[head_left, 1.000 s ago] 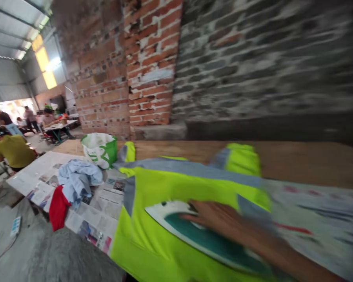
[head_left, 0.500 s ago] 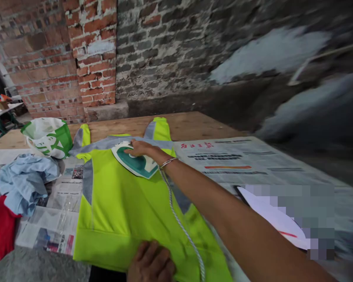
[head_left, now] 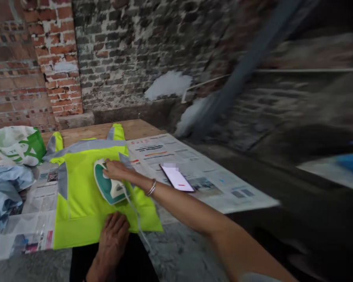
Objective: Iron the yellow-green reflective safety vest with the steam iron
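A neon-yellow sweatshirt [head_left: 85,188] with grey panels lies spread on newspaper, its hem toward me. My right hand [head_left: 117,170] is closed round the handle of a teal and white clothes iron [head_left: 101,178]. The iron rests on the middle of the sweatshirt, and its pale cord [head_left: 137,213] runs down over the hem. My left hand [head_left: 114,231] lies at the hem just below the iron. Its fingers are curled together on the fabric, and the fingertips are partly hidden.
Left of the sweatshirt are a crumpled light-blue cloth [head_left: 6,192] and a green and white bag [head_left: 32,150]. A phone [head_left: 176,180] lies on the newspaper [head_left: 235,196] right of it, near my right forearm. A brick wall [head_left: 111,58] stands behind the table.
My view has swung right, bringing the whole phone and the table's right end into sight. The iron has slid toward the hem and turned a little. My left hand stays at the hem.
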### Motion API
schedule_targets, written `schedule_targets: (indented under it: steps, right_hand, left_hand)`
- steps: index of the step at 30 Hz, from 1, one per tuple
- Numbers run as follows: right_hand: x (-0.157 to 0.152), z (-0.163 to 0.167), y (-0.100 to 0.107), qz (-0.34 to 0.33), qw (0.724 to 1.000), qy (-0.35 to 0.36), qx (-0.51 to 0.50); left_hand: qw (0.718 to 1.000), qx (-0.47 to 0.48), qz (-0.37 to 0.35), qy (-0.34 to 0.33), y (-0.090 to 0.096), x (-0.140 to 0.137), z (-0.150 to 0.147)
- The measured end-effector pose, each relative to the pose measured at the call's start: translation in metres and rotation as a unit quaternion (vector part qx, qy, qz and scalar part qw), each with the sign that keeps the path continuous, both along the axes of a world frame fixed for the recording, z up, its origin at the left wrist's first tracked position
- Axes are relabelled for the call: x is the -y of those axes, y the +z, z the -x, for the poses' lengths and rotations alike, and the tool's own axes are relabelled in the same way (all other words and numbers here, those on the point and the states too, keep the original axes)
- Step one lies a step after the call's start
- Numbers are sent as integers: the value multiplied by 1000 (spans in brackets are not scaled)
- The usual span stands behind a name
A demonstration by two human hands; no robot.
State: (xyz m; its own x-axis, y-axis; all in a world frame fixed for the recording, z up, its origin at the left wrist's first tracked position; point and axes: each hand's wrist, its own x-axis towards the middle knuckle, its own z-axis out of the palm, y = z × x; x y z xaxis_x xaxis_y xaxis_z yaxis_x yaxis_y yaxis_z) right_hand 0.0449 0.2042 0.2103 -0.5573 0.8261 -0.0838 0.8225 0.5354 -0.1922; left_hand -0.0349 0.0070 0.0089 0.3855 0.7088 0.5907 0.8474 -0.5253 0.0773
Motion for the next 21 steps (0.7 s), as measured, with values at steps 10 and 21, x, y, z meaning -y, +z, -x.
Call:
schedule_targets:
  steps: [10,21]
  right_hand:
    - [-28,11,2,-39,990,-59,-118]
    - [-88,-11,-4,-61,964,-174,-192]
  left_hand:
    - [995,-3,-93,-37,-7,-26,27]
    - [955,256,143,32,33,-22,49]
